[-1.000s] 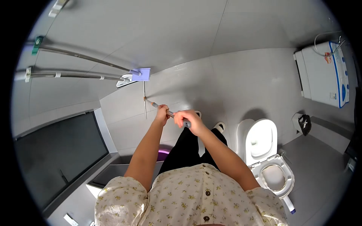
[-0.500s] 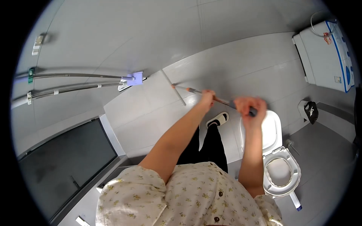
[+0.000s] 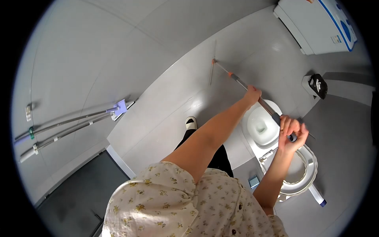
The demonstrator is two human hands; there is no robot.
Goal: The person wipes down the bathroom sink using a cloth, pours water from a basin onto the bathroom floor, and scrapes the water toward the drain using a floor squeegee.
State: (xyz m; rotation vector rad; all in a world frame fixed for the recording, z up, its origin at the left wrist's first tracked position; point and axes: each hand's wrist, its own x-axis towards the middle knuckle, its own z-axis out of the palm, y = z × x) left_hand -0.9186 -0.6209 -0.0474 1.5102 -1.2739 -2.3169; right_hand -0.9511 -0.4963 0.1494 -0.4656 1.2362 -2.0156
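Both my hands are closed on a long-handled floor squeegee (image 3: 241,82) with a grey and bronze pole and orange joints. My left hand (image 3: 252,97) wraps the middle of the pole. At the near end, my right hand (image 3: 293,133) curls round the dark grip, whose round tip shows by the palm. The thin squeegee blade (image 3: 211,73) lies against the grey tiled floor, ahead and to the left of my hands. Beneath the pole stands a white toilet (image 3: 251,125), its padded seat ring (image 3: 312,168) raised toward me.
A white washing machine (image 3: 312,27) stands at the far right, with a small bin (image 3: 310,85) lined in black nearby. Two long-handled mops (image 3: 79,124) hang along the left wall. A dark door (image 3: 75,193) is at lower left. My slippered foot (image 3: 191,123) is on the floor.
My view has turned to the right. The squeegee blade has shifted rightward and farther out in view. Both hands keep hold of the pole, and my right hand is nearer my body.
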